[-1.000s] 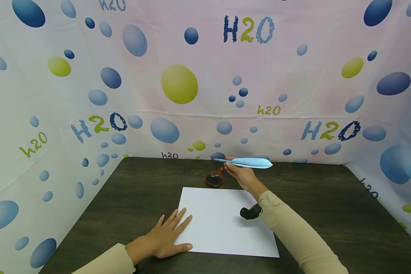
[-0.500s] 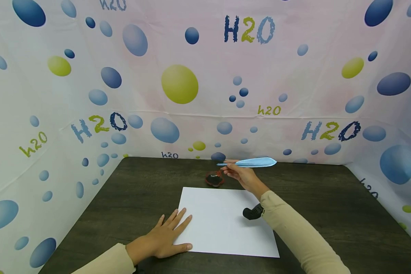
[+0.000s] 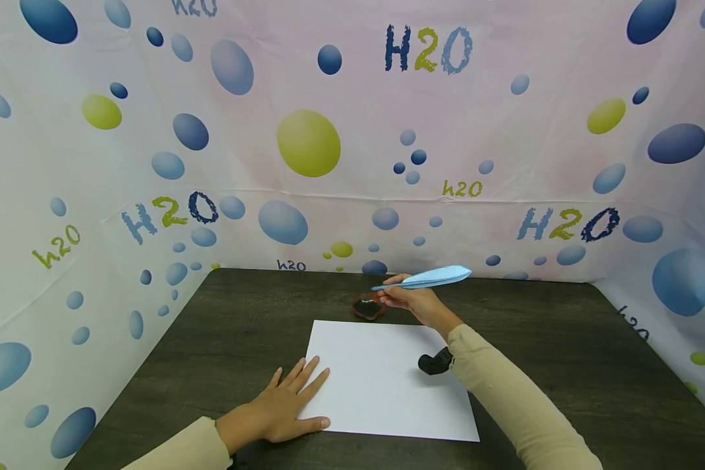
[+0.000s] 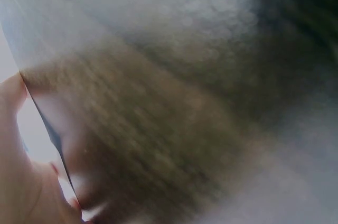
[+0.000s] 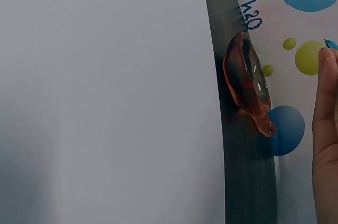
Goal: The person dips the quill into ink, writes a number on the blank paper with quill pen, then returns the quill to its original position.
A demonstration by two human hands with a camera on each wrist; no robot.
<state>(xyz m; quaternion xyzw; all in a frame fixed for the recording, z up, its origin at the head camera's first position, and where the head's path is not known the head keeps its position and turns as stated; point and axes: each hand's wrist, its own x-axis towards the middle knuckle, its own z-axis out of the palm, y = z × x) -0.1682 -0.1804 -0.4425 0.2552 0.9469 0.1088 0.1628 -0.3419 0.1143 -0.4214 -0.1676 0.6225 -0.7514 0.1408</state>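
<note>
- Bubble-printed backdrop encloses a dark wood-grain desk (image 3: 564,352) on three sides; I work from the near edge.
- White paper sheet (image 3: 382,385) lies flat in the middle of the desk. My left hand (image 3: 284,408) rests on its near left corner, fingers straight and spread, pinning it.
- My right hand (image 3: 414,301) pinches the shaft of a light blue feather quill (image 3: 431,279), fingers curled round it; the vane points right, the tip left.
- Small red ink dish (image 3: 368,306) sits just beyond the far edge of the sheet, close left of my right hand. From the right wrist view it stands apart from the paper, dark ink inside.
- Judgement: I would lower the tip steeply into the dish, wet only the point, and touch it against the rim to shed excess.
- Risk: a drip over the sheet. I would keep the left hand flat.
</note>
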